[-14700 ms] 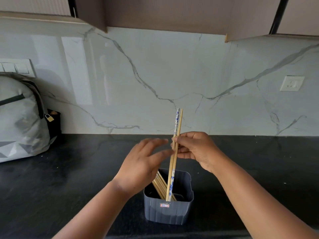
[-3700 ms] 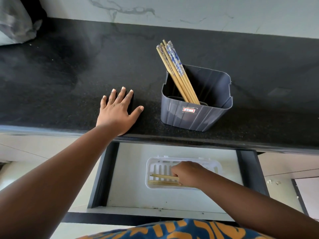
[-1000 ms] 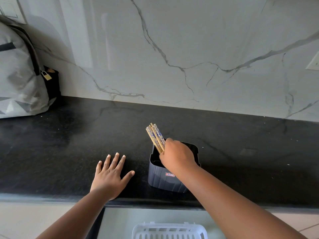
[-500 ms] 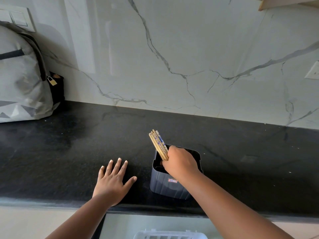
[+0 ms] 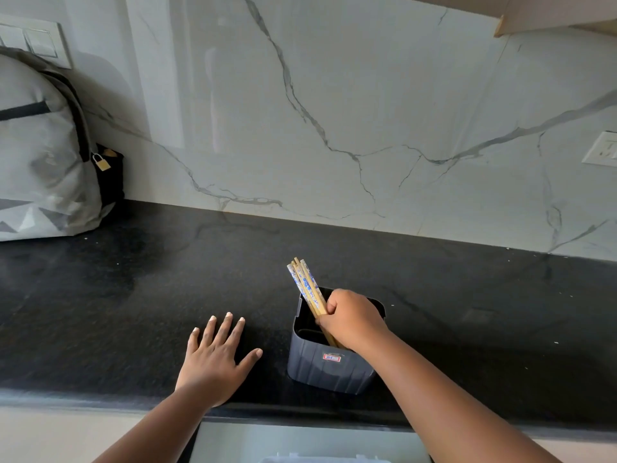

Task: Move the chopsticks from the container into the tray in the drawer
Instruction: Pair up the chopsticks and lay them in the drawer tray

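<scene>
A dark grey plastic container stands near the front edge of the black countertop. Several wooden chopsticks, some with blue-and-white tops, lean to the left inside it. My right hand is over the container's mouth, fingers closed around the bundle of chopsticks. My left hand lies flat on the counter to the left of the container, fingers spread, holding nothing. Only the top rim of the white tray in the open drawer shows at the bottom edge.
A grey backpack with a small padlock leans against the marble wall at the far left. A wall socket sits at the right. The open drawer lies below the counter's front edge.
My right hand has closed more tightly on the chopsticks in the container. The view has tilted up slightly, so less of the tray shows. My left hand has stayed flat.
</scene>
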`<state>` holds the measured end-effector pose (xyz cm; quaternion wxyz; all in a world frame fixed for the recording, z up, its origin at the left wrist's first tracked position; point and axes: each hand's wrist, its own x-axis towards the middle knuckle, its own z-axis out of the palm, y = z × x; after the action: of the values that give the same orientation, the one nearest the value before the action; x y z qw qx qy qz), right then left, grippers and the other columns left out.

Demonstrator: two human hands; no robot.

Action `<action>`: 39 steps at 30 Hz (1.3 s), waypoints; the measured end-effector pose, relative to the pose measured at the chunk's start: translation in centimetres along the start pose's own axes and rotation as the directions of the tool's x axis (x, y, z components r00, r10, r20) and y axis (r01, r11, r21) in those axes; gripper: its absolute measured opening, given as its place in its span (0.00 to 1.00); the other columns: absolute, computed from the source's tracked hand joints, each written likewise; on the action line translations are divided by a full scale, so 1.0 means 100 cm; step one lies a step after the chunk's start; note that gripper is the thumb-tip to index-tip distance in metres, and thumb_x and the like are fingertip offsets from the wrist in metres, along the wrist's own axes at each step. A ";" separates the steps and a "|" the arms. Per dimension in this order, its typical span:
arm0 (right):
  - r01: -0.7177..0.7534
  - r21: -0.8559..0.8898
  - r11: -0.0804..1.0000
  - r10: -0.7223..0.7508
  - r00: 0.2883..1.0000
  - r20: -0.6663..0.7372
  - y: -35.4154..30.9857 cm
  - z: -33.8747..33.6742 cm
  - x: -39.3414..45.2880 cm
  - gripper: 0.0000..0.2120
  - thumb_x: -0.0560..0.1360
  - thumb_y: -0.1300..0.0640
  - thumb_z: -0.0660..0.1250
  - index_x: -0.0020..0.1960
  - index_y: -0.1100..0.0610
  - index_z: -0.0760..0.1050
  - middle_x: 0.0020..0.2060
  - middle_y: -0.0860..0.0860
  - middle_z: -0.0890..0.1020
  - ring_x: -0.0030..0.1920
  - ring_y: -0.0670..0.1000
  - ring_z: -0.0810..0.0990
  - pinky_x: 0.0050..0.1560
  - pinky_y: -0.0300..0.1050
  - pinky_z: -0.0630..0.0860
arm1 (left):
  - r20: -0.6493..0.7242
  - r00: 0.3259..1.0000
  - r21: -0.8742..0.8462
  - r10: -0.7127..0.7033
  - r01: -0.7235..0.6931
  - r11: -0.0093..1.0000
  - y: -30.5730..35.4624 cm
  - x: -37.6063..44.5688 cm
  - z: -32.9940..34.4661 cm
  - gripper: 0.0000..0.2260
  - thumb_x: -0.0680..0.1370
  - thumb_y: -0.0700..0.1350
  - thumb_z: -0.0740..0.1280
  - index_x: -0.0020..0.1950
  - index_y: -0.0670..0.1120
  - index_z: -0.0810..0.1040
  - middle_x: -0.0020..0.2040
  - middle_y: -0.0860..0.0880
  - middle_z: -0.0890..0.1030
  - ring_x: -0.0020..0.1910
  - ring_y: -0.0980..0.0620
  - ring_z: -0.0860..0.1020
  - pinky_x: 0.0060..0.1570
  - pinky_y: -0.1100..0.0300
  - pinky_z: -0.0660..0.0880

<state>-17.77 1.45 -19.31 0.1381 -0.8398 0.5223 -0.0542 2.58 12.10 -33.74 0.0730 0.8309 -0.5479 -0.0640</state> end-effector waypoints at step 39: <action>0.027 0.916 0.401 -0.034 0.999 -0.015 0.018 -0.133 -0.059 0.06 0.76 0.61 0.70 0.52 0.58 0.82 0.43 0.57 0.86 0.40 0.53 0.85 0.44 0.48 0.83 | -0.698 0.342 -0.056 0.629 -0.902 0.428 0.130 -0.033 -0.222 0.07 0.79 0.47 0.66 0.51 0.54 0.83 0.52 0.56 0.84 0.56 0.57 0.80 0.57 0.62 0.74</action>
<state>-25.03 3.62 -6.81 0.5757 -0.6368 0.3919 -0.3310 -6.33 11.22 -9.36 0.4413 0.3921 -0.7988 0.1160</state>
